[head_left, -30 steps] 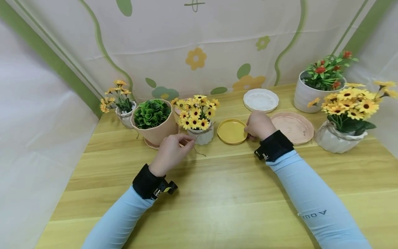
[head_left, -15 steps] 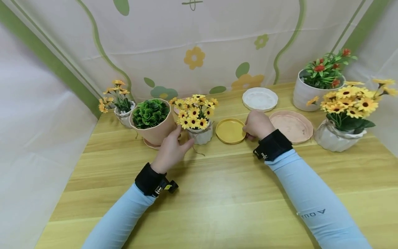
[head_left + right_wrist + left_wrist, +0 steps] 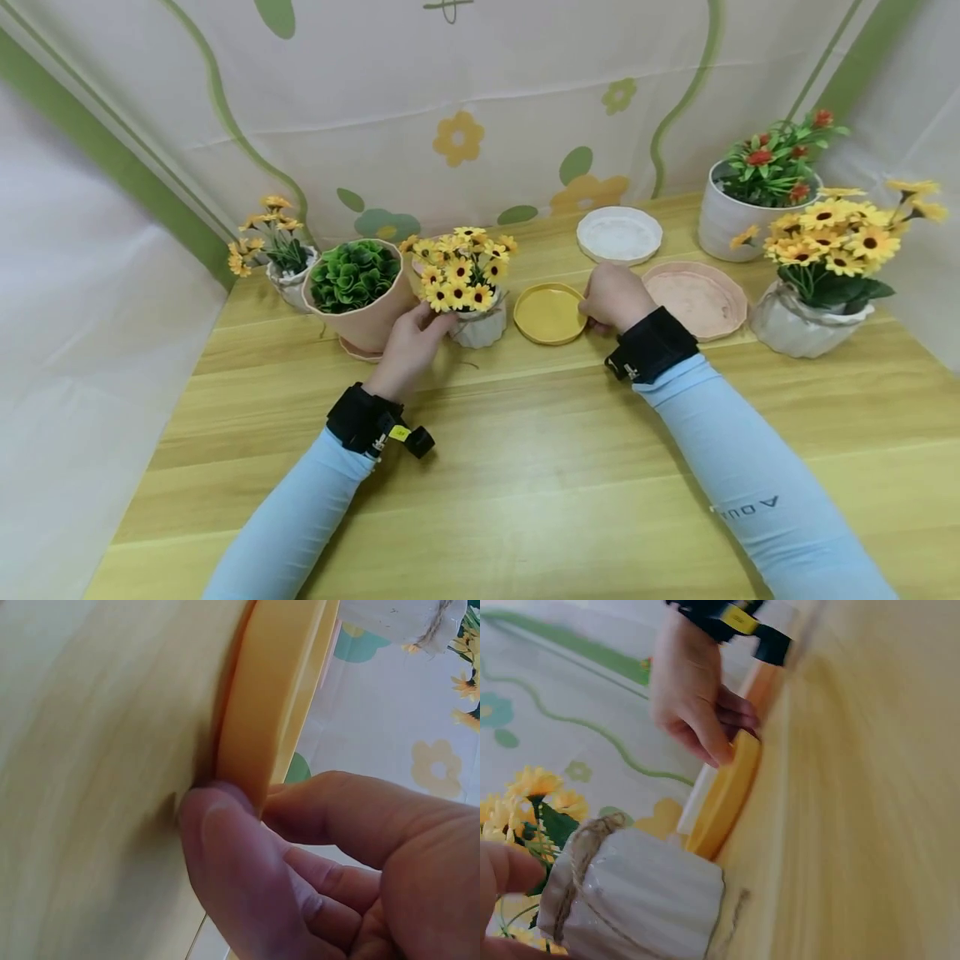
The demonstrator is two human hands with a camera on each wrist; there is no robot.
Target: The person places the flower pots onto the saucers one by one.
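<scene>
My right hand pinches the right rim of a round yellow plant saucer lying on the table. The right wrist view has the thumb against the saucer's outer wall and the index finger at its rim. Beside the saucer stands a small white ribbed flower pot with yellow daisies and twine round its neck. My left hand is at that pot's left side, fingertips partly hidden under the blooms. In the left wrist view its fingers are spread apart near the pot's rim.
A pink pot with a green plant stands left, on a pink saucer. Behind it is a small daisy pot. To the right lie a white saucer and a pink saucer, near a red-flowered pot and another daisy pot.
My left hand has let go of the twine end at the daisy pot, spread its fingers and moved up to the pot's left side. The right hand stays on the yellow saucer.
</scene>
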